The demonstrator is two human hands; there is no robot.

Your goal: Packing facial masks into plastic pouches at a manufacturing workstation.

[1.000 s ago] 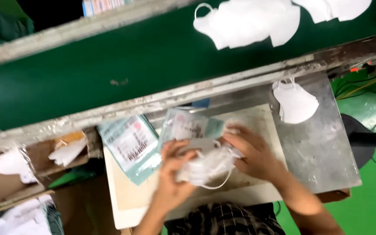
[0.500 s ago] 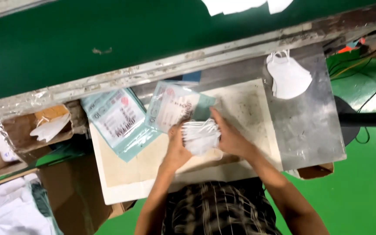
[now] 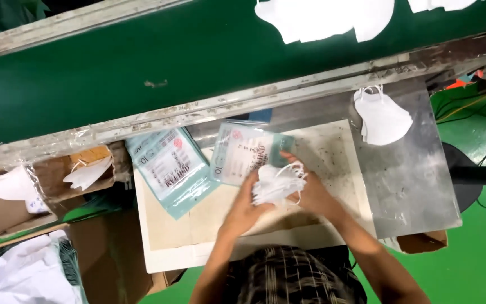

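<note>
Both my hands hold one stack of folded white face masks (image 3: pixel 277 183) over a worn white work board (image 3: pixel 187 236). My left hand (image 3: pixel 243 208) grips the stack from the left, my right hand (image 3: pixel 310 194) from the right. Just beyond the stack lies a clear and teal packaging pouch (image 3: pixel 243 157), its near edge touching the masks. A pile of the same pouches (image 3: pixel 170 169) rests to the left on the board.
A green conveyor belt (image 3: pixel 142 62) runs across the top with white masks (image 3: pixel 327 19) on it. More masks (image 3: pixel 383 118) lie on a metal plate (image 3: pixel 417 186) at right. Cardboard boxes (image 3: pixel 7 208) with masks stand at left.
The loose masks I was gathering a second ago are now squared into a tight stack between both hands, and it has moved up to the pouch's edge. The camera view shifted slightly.
</note>
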